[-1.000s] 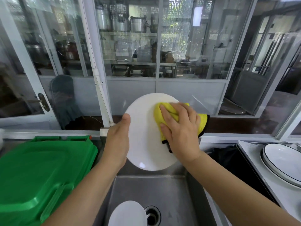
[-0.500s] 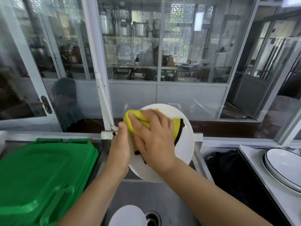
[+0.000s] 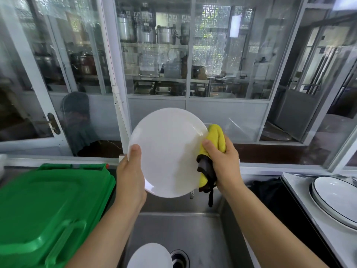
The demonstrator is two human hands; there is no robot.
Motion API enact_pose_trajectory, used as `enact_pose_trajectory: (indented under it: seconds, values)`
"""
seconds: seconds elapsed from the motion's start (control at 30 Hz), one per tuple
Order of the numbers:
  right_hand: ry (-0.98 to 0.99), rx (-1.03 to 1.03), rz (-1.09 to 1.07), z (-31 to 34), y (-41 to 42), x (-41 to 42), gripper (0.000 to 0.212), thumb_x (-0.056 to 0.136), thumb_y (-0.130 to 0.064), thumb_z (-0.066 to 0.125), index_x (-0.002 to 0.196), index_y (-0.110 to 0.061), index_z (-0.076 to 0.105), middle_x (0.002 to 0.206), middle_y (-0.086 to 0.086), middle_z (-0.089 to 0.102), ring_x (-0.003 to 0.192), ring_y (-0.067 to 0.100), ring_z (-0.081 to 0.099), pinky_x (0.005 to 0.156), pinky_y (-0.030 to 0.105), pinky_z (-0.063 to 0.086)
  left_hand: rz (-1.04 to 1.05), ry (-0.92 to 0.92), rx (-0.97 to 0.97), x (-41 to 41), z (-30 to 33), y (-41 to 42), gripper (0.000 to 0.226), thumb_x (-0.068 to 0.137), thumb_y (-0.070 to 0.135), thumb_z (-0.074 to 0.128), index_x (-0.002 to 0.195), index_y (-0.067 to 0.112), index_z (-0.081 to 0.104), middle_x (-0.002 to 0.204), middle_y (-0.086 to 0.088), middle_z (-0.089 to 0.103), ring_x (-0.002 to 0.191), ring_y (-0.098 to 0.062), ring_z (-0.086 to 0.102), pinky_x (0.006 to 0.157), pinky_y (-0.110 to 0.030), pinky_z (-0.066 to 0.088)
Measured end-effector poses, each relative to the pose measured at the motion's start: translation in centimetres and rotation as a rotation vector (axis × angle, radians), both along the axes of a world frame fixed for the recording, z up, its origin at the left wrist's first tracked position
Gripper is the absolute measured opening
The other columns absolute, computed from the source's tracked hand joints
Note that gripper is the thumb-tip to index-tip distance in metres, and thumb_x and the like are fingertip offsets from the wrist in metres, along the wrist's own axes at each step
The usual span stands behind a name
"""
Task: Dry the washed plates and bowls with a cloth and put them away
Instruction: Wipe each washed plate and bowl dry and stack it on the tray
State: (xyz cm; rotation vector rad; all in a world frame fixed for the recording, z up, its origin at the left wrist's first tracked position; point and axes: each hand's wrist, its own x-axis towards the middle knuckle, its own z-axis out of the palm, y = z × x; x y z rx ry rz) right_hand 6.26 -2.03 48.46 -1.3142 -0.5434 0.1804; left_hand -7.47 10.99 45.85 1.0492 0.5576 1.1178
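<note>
A round white plate (image 3: 167, 151) is held upright above the steel sink (image 3: 177, 229), its face toward me. My left hand (image 3: 131, 175) grips its left rim, thumb on the front. My right hand (image 3: 222, 161) grips a bunched yellow cloth (image 3: 216, 138) with a black edge at the plate's right rim; the cloth wraps round that edge. Another white dish (image 3: 150, 256) lies in the sink beside the drain (image 3: 178, 258). Stacked white plates with dark rims (image 3: 336, 200) sit on the counter at the right.
A green plastic lid or bin (image 3: 44, 209) fills the left side beside the sink. A dark cloth or bag (image 3: 268, 192) lies between sink and right counter. Glass partitions (image 3: 154, 55) stand behind, with pots on shelves beyond.
The right hand with the cloth slid from the plate's face to its right rim. The plate's whole front now shows, and it has been raised slightly.
</note>
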Motion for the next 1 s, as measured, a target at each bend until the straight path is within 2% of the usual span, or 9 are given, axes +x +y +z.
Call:
enact_pose_trajectory:
  seconds: [0.1,0.2,0.37,0.43,0.53,0.63,0.77,0.9,1.0]
  values:
    - [0.082,0.005,0.020,-0.1,-0.6,0.2,0.030,0.074,-0.012,0.078,0.101,-0.023,0.067,0.087,-0.001,0.073,0.077,0.017,0.070,0.064,0.031,0.057,-0.023,0.037,-0.056,0.6,-0.8,0.2,0.022,0.092,0.045,0.055,0.086,0.030,0.069,0.084,0.015,0.074,0.074,-0.005,0.070,0.052,-0.019,0.053]
    - [0.050,0.010,-0.074,0.2,-0.9,0.3,0.028,0.071,-0.007,0.078,0.089,-0.026,0.067,0.080,-0.004,0.072,0.072,0.016,0.068,0.061,0.032,0.057,-0.029,0.118,-0.033,1.2,-1.5,0.3,0.016,0.092,0.040,0.057,0.092,0.026,0.064,0.079,0.020,0.073,0.070,0.001,0.068,0.050,-0.014,0.051]
    - [-0.319,-0.012,-0.277,0.3,-1.6,-0.9,0.039,0.075,-0.007,0.074,0.083,-0.044,0.063,0.078,-0.025,0.065,0.069,-0.005,0.060,0.061,0.008,0.045,0.009,0.397,0.087,1.5,-0.7,-0.8,0.045,0.087,0.030,0.065,0.125,0.012,0.048,0.117,-0.009,0.061,0.106,-0.028,0.058,0.087,-0.048,0.051]
    - [-0.609,-0.054,-0.409,-0.3,-1.7,-1.6,0.040,0.076,-0.008,0.074,0.090,-0.044,0.066,0.080,-0.016,0.066,0.072,0.003,0.059,0.063,0.016,0.046,-0.002,0.411,0.088,1.5,0.1,-2.1,0.035,0.088,0.032,0.063,0.118,0.017,0.054,0.118,-0.004,0.061,0.105,-0.020,0.058,0.094,-0.047,0.047]
    - [-1.137,-0.124,-0.621,-1.5,-1.5,-2.2,0.023,0.074,-0.007,0.070,0.096,-0.013,0.073,0.080,0.007,0.068,0.066,0.025,0.061,0.055,0.028,0.048,-0.316,0.214,-0.219,1.8,2.4,-3.7,0.038,0.091,0.050,0.053,0.100,0.014,0.063,0.097,-0.006,0.070,0.090,-0.019,0.067,0.080,-0.048,0.055]
    - [-1.384,-0.081,-0.607,-2.9,-1.4,-2.9,0.029,0.078,-0.008,0.072,0.104,-0.016,0.062,0.079,0.012,0.069,0.062,0.029,0.063,0.054,0.031,0.047,-0.393,0.089,-0.361,2.1,3.8,-3.7,0.051,0.086,0.059,0.054,0.087,0.008,0.061,0.072,-0.013,0.070,0.067,-0.024,0.071,0.062,-0.044,0.059]
    - [-1.489,-0.048,-0.582,-4.4,-1.3,-3.7,0.032,0.079,-0.011,0.075,0.106,-0.019,0.059,0.085,0.010,0.071,0.076,0.027,0.067,0.064,0.034,0.049,-0.322,0.061,-0.395,2.2,3.3,-3.9,0.031,0.089,0.040,0.062,0.086,0.009,0.061,0.060,-0.003,0.070,0.055,-0.016,0.069,0.059,-0.032,0.054]
    - [-1.512,-0.027,-0.553,-5.5,-1.3,-4.1,0.029,0.082,-0.015,0.074,0.106,-0.021,0.060,0.088,0.010,0.072,0.085,0.028,0.068,0.069,0.037,0.051,-0.354,0.009,-0.418,1.9,2.6,-3.8,0.025,0.092,0.031,0.058,0.094,0.007,0.063,0.072,-0.008,0.074,0.061,-0.020,0.072,0.046,-0.029,0.054]
    - [-1.501,-0.027,-0.457,-6.1,-1.3,-4.3,0.028,0.083,-0.016,0.073,0.108,-0.022,0.061,0.094,0.009,0.072,0.093,0.027,0.066,0.074,0.040,0.051,-0.383,-0.018,-0.396,1.7,2.4,-3.4,0.031,0.092,0.034,0.057,0.104,0.006,0.063,0.091,-0.013,0.075,0.079,-0.029,0.072,0.056,-0.039,0.058]
